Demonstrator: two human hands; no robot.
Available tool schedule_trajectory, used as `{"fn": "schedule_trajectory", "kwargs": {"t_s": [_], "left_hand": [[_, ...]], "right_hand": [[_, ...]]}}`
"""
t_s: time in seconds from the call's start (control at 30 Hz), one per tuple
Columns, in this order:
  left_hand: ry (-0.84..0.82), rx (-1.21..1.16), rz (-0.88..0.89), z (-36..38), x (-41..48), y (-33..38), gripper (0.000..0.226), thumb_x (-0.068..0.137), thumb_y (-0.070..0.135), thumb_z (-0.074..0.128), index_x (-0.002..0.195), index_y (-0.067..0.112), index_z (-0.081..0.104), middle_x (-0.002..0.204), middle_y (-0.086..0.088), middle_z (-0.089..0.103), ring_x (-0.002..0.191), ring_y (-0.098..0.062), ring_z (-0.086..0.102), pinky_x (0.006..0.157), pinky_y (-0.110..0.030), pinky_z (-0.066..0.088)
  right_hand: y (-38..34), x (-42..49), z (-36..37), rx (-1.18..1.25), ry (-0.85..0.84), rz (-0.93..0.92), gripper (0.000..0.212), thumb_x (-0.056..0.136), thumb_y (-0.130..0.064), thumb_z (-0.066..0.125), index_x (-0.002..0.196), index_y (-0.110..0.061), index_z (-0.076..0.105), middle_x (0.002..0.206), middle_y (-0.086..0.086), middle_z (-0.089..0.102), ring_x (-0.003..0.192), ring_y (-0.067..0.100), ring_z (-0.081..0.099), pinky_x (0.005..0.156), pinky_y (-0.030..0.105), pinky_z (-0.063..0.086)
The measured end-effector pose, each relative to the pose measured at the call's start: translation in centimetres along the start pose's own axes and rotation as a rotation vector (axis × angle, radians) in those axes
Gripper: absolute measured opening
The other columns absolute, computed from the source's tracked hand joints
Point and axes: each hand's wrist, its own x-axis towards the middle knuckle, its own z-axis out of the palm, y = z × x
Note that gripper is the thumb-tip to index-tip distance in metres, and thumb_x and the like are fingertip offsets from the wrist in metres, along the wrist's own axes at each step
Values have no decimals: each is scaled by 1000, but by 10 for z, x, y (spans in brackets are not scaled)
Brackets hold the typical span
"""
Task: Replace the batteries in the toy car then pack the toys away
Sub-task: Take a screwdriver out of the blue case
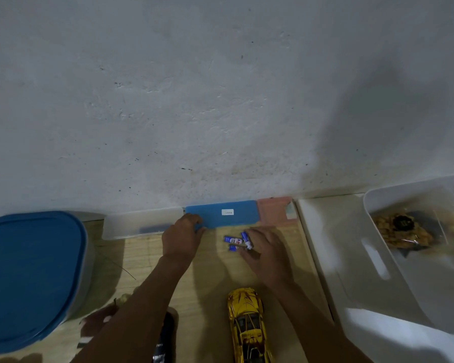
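- left hand (182, 238): fingers curled round the blue case (220, 213) corner, by the wall.
- right hand (266, 254): over the loose batteries (237, 241) on the surface (212, 284); pinching one or not, I cannot tell.
- toy car (247, 323): nearer me, untouched (battery step, early).
- next: lift one battery cleanly.

Rough grey-white wall (220, 87) above; pale wooden surface (142, 258) below, perhaps a tabletop; dim light.

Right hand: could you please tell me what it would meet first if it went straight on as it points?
The right hand would first meet the batteries at its fingertips; it may already touch one. The blue box lies beyond.
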Motion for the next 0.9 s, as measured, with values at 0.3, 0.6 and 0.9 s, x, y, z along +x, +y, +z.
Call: {"fn": "schedule_trajectory", "kwargs": {"t_s": [0.3, 0.6, 0.9], "left_hand": [[-13, 24, -10, -2, 0, 2, 31, 94, 35, 61, 120, 19, 63, 122, -2, 67, 106, -21, 65, 85, -32, 50], [-14, 40, -9, -4, -1, 3, 33, 94, 36, 60, 122, 19, 63, 123, -2, 67, 106, -21, 66, 86, -33, 51], [-38, 36, 46, -9, -8, 1, 33, 98, 32, 55, 128, 19, 61, 127, -2, 63, 108, -21, 63, 86, -32, 51]], "right_hand": [[-2, 9, 1, -59, -111, -44, 47, 92, -39, 61, 136, -26, 54, 123, -4, 59, 110, 13, 53, 92, 35, 49], [-28, 25, 12, -344, -31, -194, 39, 79, -48, 72, 112, -25, 70, 99, 0, 61, 88, 19, 60, 68, 33, 53], [-34, 34, 16, -312, 24, -220, 22, 73, -26, 83, 92, -18, 75, 90, -2, 65, 76, 14, 62, 56, 25, 52]]}}
